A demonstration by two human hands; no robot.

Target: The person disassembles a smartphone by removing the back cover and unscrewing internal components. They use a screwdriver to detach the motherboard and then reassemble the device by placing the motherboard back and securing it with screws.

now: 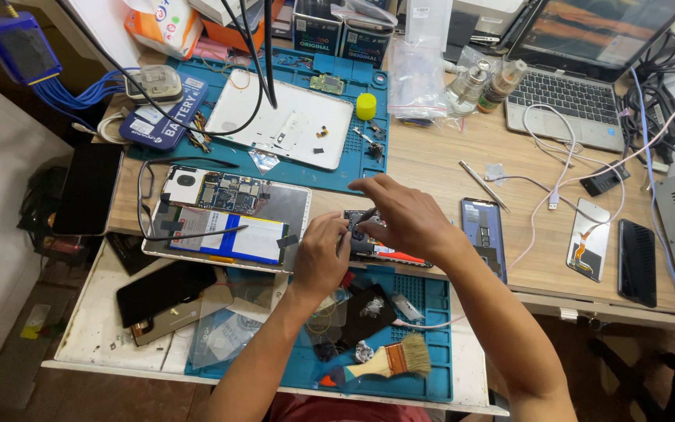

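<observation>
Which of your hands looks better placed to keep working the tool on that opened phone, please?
Probably the right hand: it already grips the dark tool over the opened phone, while the left hand steadies its edge.

Left hand point(320, 254) curled, knuckles up — right hand point(404, 217) arched beside it, fingers pinched; 2 forearms bare.

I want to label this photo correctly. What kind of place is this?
Most likely a phone and tablet repair bench: an opened tablet with its battery exposed, loose phones, and a blue repair mat on the wooden table.
</observation>
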